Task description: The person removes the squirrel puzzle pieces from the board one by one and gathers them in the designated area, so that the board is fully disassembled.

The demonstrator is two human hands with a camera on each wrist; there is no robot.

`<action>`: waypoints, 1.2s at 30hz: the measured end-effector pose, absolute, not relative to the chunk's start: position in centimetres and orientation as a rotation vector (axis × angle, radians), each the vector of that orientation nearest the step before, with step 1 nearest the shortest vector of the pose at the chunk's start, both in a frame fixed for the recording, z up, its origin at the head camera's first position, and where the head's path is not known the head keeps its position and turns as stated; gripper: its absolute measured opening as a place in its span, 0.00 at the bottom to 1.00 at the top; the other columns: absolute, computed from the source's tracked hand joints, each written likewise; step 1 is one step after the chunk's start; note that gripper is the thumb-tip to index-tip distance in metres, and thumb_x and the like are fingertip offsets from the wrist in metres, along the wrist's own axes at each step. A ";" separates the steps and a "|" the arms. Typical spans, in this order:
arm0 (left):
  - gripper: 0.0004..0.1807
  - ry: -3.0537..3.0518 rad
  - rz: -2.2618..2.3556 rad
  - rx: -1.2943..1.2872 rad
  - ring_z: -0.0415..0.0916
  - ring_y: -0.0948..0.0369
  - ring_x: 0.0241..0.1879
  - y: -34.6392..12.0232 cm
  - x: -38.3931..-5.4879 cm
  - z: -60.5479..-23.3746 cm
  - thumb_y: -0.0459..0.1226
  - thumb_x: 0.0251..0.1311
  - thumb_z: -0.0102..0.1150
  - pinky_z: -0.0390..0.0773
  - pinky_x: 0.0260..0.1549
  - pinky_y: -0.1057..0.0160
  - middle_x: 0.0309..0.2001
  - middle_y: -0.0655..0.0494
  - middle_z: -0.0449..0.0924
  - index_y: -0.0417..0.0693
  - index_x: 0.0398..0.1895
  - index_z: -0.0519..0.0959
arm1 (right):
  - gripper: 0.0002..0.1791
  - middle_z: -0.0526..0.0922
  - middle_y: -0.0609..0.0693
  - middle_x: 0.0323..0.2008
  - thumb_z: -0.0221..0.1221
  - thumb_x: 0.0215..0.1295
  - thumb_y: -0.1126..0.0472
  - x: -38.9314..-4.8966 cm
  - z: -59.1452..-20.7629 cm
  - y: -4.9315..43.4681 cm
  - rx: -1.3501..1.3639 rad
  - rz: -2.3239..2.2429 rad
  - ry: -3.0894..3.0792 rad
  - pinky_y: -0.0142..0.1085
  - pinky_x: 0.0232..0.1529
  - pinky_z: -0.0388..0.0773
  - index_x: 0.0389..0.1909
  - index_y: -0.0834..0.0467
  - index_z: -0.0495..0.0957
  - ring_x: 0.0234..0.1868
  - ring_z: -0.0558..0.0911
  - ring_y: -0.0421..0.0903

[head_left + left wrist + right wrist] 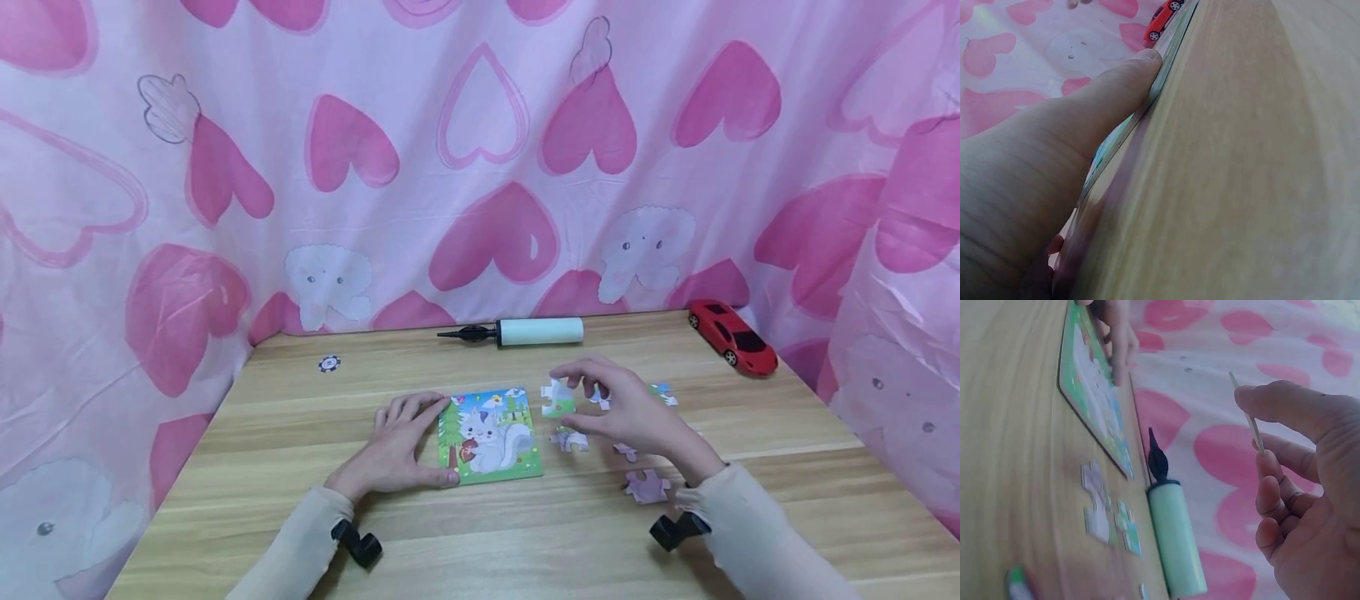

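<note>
My left hand (396, 446) holds the left side of a square picture board (487, 467) with a white squirrel on it, lying flat on the table. In the left wrist view, the thumb (1129, 81) presses along the board's edge. Between thumb and fingers, my right hand (622, 408) pinches a jigsaw piece (557, 398), raised off the table just right of the board. That piece (1251, 422) appears nearly edge-on in the right wrist view. Below and around the right hand lie several loose pieces, among them a purple one (647, 486) and a whitish one (573, 441).
A white hand pump (540, 331) with a black nozzle lies at the table's back edge. A red toy car (733, 337) stands at the back right, and a small round chip (329, 364) lies at the back left. Behind the table hangs a pink heart-patterned curtain (405, 225).
</note>
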State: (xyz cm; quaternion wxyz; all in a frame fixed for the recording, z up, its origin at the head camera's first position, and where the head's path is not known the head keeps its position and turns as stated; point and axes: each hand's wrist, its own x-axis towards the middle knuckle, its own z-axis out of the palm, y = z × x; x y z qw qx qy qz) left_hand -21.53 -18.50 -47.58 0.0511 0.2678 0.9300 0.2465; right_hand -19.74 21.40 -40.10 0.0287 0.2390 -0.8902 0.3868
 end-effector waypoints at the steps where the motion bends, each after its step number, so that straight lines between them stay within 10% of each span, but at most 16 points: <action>1: 0.70 2.832 0.748 0.820 0.50 0.47 0.83 -18.5 -21.5 -47.5 0.78 0.49 0.74 0.55 0.74 0.36 0.87 0.58 0.56 0.57 0.91 0.60 | 0.33 0.82 0.42 0.50 0.83 0.64 0.55 -19.5 -40.2 21.8 0.741 1.195 -2.729 0.39 0.44 0.79 0.69 0.43 0.83 0.47 0.78 0.51; 36: 0.70 2.838 0.760 0.822 0.51 0.46 0.83 -18.4 -21.3 -47.5 0.78 0.48 0.74 0.56 0.72 0.36 0.86 0.56 0.58 0.56 0.90 0.61 | 0.28 0.82 0.44 0.45 0.84 0.59 0.46 -16.2 -44.1 24.8 0.903 1.328 -2.942 0.36 0.44 0.77 0.60 0.40 0.87 0.45 0.78 0.47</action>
